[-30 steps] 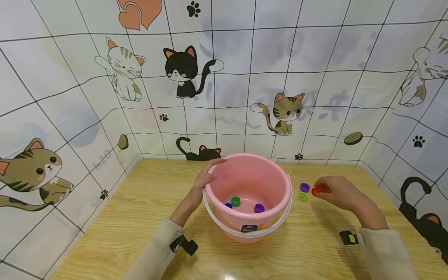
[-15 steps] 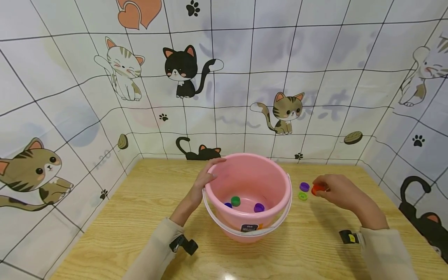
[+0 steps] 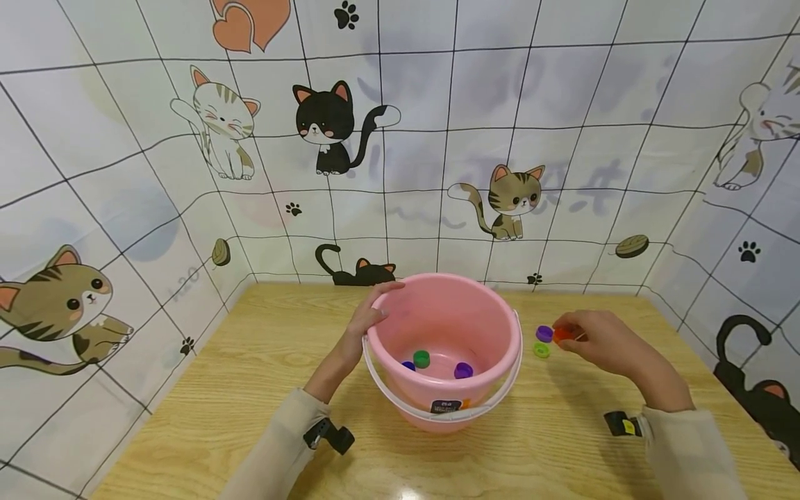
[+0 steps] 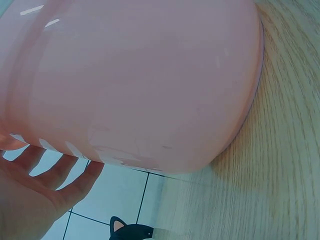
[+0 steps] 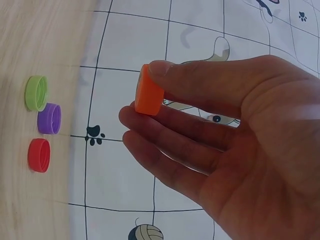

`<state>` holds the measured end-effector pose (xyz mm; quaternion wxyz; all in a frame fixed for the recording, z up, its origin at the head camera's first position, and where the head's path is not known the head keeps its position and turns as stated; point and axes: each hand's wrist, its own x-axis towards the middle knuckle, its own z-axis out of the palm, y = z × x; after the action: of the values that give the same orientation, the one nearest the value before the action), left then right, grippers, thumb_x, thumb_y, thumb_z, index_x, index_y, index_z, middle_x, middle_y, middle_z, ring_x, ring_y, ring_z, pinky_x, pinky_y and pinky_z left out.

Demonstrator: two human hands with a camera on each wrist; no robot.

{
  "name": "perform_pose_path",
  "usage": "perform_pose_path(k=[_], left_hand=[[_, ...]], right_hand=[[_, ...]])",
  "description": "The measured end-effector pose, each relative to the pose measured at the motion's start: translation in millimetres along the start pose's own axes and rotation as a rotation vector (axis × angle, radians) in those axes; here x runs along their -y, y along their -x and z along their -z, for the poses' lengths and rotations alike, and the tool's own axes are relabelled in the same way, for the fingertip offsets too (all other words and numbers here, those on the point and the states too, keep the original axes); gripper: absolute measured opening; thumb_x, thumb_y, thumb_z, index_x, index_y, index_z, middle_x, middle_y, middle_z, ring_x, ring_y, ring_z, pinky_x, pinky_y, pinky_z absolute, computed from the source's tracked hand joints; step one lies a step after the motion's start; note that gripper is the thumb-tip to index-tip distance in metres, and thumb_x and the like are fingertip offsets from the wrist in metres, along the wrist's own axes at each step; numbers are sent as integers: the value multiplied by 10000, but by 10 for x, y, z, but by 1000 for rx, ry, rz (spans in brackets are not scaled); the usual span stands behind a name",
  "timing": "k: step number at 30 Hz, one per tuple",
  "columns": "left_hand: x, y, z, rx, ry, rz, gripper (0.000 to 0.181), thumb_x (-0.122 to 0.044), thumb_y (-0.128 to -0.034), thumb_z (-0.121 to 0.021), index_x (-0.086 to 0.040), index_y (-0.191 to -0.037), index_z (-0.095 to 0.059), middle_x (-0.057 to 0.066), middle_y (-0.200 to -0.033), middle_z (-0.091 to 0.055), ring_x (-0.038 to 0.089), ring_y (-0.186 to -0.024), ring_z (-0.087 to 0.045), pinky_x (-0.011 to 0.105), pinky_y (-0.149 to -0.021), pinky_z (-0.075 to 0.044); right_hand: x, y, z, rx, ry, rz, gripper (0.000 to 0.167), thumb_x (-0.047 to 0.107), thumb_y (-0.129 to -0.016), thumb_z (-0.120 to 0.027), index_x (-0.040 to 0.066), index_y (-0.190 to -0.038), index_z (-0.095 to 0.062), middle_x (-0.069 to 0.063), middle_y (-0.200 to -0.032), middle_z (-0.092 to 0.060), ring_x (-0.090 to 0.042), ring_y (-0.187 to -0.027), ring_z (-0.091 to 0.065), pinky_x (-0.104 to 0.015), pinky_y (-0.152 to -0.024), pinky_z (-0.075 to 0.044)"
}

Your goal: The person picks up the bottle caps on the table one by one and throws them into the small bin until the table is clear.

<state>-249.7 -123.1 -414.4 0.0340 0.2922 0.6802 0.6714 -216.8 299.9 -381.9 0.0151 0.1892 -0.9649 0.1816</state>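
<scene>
A pink bucket point(image 3: 450, 309) stands upright on the wooden table. My left hand point(image 3: 357, 330) grips the left side of its rim, the thumb over the inner side and the other fingers point(image 4: 82, 182) outside. Inside the bucket lie a green cap point(image 3: 421, 359), a purple cap point(image 3: 463, 371) and a partly hidden blue cap point(image 3: 408, 365). Right of the bucket, my right hand point(image 3: 603, 342) pinches an orange bottle cap point(image 5: 150, 94) between thumb and fingers, above the table. On the table near it sit a lime-green cap point(image 5: 36, 93), a purple cap point(image 5: 49, 119) and a red cap point(image 5: 39, 155).
The bucket's white handle point(image 3: 437, 418) hangs down at the front. Wood-grain tabletop point(image 3: 281, 312) surrounds the bucket. A white sheet point(image 3: 412, 160) with grid lines and cartoon cats stands behind the table and along both sides.
My right hand has shifted slightly left and up with the orange cap, towards the bucket. My left hand and the bucket stay put.
</scene>
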Motion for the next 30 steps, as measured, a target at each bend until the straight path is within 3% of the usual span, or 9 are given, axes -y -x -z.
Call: perform_pose_path(k=[15,23,30], left_hand=[[12,-5,4,-7,-5,2,583,-275,-950,-406,-198,-1527,-436,134,-1518,-453,465,-1216,-557,453,-912,-587],[16,-4,-3,-18,-16,-8,581,-259,-949,-405,-168,-1521,-442,163,-1521,-448,403,-1256,-532,450,-963,-559],[17,-4,10,-12,-22,-10,571,-252,-966,-397,-171,-1529,-432,169,-1530,-440,432,-1265,-527,493,-983,-551]], right_hand=[[128,27,58,-33,-2,13,269,113,-918,-741,-29,-1145,-713,-131,-1039,-755,-247,-892,-732,-424,-738,-622],[130,37,56,-73,30,48,278,92,-904,-754,-41,-1145,-714,-141,-1029,-755,-237,-871,-729,-407,-724,-621],[147,40,85,-78,36,55,271,100,-898,-765,-32,-1129,-714,-128,-1016,-755,-239,-870,-720,-424,-722,-615]])
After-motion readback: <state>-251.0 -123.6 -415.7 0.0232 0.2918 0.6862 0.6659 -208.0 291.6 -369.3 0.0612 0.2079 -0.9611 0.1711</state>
